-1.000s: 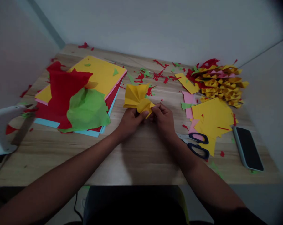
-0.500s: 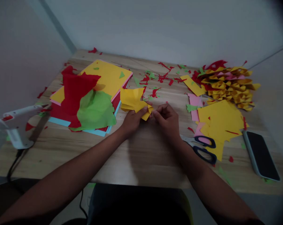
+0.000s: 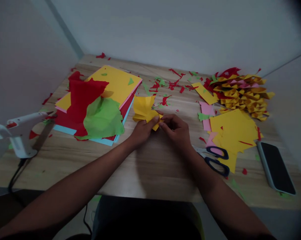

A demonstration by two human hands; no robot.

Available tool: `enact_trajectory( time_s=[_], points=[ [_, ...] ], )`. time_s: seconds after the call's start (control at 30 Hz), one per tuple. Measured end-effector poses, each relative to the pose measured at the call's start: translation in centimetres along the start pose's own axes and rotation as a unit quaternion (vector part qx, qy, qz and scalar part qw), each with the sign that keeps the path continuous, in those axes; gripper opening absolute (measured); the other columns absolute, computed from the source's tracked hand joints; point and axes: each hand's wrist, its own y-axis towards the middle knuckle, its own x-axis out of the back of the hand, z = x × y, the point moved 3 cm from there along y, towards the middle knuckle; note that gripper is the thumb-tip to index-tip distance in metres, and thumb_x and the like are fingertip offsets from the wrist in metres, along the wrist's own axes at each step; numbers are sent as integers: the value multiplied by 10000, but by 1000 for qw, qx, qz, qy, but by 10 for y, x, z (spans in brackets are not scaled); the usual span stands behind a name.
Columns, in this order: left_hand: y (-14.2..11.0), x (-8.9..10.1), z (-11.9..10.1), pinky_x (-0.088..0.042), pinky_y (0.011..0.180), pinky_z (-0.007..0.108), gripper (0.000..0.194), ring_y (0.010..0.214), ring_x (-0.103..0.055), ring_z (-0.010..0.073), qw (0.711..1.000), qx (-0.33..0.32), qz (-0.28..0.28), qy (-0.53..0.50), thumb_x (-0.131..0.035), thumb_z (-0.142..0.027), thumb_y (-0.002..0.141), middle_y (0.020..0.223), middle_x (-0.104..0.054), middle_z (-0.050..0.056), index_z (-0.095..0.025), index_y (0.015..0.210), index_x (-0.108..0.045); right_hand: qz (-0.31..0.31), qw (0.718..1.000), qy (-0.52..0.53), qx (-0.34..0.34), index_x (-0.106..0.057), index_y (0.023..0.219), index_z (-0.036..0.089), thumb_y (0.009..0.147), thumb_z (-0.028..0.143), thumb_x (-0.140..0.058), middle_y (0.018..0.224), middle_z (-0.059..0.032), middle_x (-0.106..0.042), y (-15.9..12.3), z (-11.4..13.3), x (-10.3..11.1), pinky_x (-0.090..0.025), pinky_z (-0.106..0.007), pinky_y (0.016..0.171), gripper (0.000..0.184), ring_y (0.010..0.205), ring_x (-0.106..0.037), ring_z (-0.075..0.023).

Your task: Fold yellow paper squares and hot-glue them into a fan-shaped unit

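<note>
A folded piece of yellow paper (image 3: pixel 143 106) is pinched in my left hand (image 3: pixel 143 132), thumb on top, above the middle of the wooden table. Its upper part fans out into creased flaps. My right hand (image 3: pixel 176 130) is closed at the paper's right edge, with thumb and forefinger on the corner. The rest of its fingers are curled. Scissors (image 3: pixel 212 156) with dark blue handles lie beside my right forearm, their blades partly hidden by it.
Coloured sheets (image 3: pixel 120 80) are stacked at left, under red (image 3: pixel 83 96) and green tissue paper (image 3: pixel 104 116). A glue gun (image 3: pixel 23 133) stands far left. At right are folded yellow paper pieces (image 3: pixel 242 95), yellow sheets (image 3: pixel 234 128) and a phone (image 3: pixel 276 168). Scraps (image 3: pixel 174 83) litter the back.
My right thumb and forefinger have moved left onto the edge of the yellow paper. The paper has shifted slightly right with my left hand.
</note>
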Motion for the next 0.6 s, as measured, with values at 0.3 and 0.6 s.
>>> enact_trajectory(
  time_s=[0.3,0.6],
  points=[
    [-2,-2,-6,-502,989,352,554,1062,-666,258,999,13,27,-12,-688,-695,739,1043,-763,68,-189,953,-755,-10,999,-46,24,-531,734,226,805,304,-719,687,56,-552,-4,9,-1,-413,-231,549,215,565,-486,-84],
    [-5,-4,-8,-490,1021,356,454,1134,-643,255,1000,12,1,6,-679,-615,777,1108,-753,66,-205,961,-747,-79,996,-39,-13,-552,797,229,836,311,-675,673,65,-556,-7,10,-2,-392,-220,500,153,527,-480,-76]
  ],
)
